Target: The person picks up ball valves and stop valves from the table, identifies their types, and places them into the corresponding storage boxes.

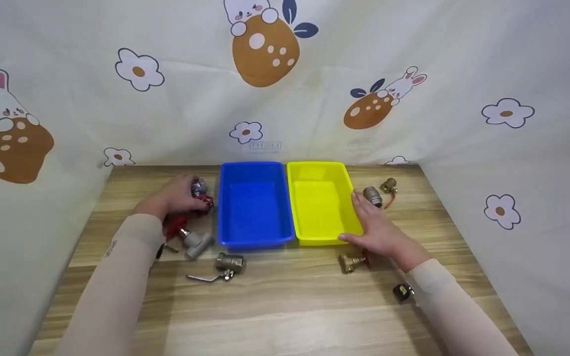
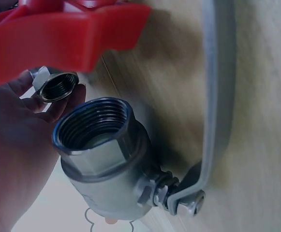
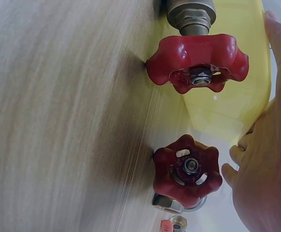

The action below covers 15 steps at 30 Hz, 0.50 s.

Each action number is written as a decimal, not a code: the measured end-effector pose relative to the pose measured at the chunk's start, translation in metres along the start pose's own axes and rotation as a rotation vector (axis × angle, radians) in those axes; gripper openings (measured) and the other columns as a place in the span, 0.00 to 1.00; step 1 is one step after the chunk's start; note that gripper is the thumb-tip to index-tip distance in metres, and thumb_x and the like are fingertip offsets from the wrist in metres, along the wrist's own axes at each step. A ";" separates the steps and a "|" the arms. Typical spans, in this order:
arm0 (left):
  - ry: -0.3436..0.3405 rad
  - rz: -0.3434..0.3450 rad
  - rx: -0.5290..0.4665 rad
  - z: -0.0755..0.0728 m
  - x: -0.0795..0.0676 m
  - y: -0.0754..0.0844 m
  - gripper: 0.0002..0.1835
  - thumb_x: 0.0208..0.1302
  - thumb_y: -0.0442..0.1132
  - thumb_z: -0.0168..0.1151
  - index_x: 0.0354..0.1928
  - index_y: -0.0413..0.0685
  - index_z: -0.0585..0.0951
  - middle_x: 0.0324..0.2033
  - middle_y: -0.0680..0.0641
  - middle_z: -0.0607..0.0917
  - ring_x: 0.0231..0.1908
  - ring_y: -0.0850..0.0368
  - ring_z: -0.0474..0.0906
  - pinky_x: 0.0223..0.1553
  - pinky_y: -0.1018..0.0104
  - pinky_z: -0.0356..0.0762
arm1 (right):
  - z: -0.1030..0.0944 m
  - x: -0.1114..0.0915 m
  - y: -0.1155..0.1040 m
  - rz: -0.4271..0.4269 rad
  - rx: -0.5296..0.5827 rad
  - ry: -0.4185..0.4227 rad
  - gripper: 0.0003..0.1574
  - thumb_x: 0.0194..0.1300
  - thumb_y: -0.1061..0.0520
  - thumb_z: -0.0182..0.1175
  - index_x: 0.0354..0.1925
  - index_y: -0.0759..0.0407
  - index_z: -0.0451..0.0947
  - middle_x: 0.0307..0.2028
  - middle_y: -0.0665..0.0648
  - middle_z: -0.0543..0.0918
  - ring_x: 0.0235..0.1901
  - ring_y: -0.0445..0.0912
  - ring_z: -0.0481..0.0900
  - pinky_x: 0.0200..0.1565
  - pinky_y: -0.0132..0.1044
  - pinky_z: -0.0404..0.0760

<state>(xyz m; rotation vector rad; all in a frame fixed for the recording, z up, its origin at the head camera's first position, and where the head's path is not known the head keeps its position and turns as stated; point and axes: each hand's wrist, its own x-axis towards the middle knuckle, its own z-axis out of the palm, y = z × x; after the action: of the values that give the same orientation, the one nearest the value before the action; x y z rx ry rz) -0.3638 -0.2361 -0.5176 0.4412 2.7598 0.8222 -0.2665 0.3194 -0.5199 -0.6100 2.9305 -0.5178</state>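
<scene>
No text can be read; the left sleeve (image 1: 119,269) bears tiny print, and a red handwheel (image 3: 188,154) seems to carry raised letters, all illegible.

Both sleeves (image 1: 112,287) are pale beige, the left bearing a dark marking (image 1: 110,248).

1. We find the broadest free lane across the near tabletop (image 1: 265,321), between the two forearms.
2. We can reach into the blue bin (image 1: 255,207) and yellow bin (image 1: 319,212) from above; their walls block any low sideways path.
3. The lever valve (image 1: 229,263) stands before the blue bin, its handle jutting left.
4. Left of that bin, we have just a narrow gap beside the left hand (image 1: 178,195); a grey valve (image 1: 197,244) crowds the near side.
5. The right hand (image 1: 379,231) obstructs the yellow bin's right rim, with a brass valve (image 1: 348,263) near it.
6. Behind the bins, the curtain (image 1: 309,99) bars us.
</scene>
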 end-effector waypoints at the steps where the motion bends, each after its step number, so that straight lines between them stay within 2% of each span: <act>1: 0.006 0.000 0.002 0.001 0.000 -0.001 0.54 0.60 0.54 0.78 0.79 0.28 0.65 0.68 0.24 0.71 0.65 0.28 0.72 0.70 0.29 0.72 | 0.000 0.000 0.000 -0.001 0.004 0.000 0.79 0.71 0.18 0.61 0.90 0.63 0.37 0.89 0.65 0.41 0.87 0.66 0.45 0.83 0.65 0.50; 8: 0.074 0.020 -0.012 0.002 0.000 -0.003 0.52 0.60 0.54 0.78 0.77 0.29 0.69 0.70 0.26 0.70 0.64 0.29 0.73 0.70 0.30 0.72 | 0.001 0.001 0.001 0.000 0.025 0.005 0.79 0.70 0.19 0.63 0.90 0.64 0.38 0.89 0.66 0.42 0.87 0.65 0.44 0.83 0.65 0.50; 15: 0.160 0.064 -0.038 0.000 -0.002 -0.005 0.48 0.59 0.53 0.81 0.73 0.28 0.73 0.65 0.30 0.74 0.62 0.33 0.75 0.69 0.33 0.75 | 0.001 0.000 0.001 -0.005 0.022 0.006 0.79 0.70 0.19 0.63 0.90 0.63 0.37 0.89 0.66 0.41 0.87 0.65 0.44 0.83 0.64 0.50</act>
<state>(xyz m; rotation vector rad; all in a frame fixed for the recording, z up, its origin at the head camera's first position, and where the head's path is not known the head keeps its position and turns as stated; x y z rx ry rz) -0.3636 -0.2411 -0.5202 0.4786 2.8830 0.9623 -0.2670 0.3194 -0.5215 -0.6146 2.9258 -0.5521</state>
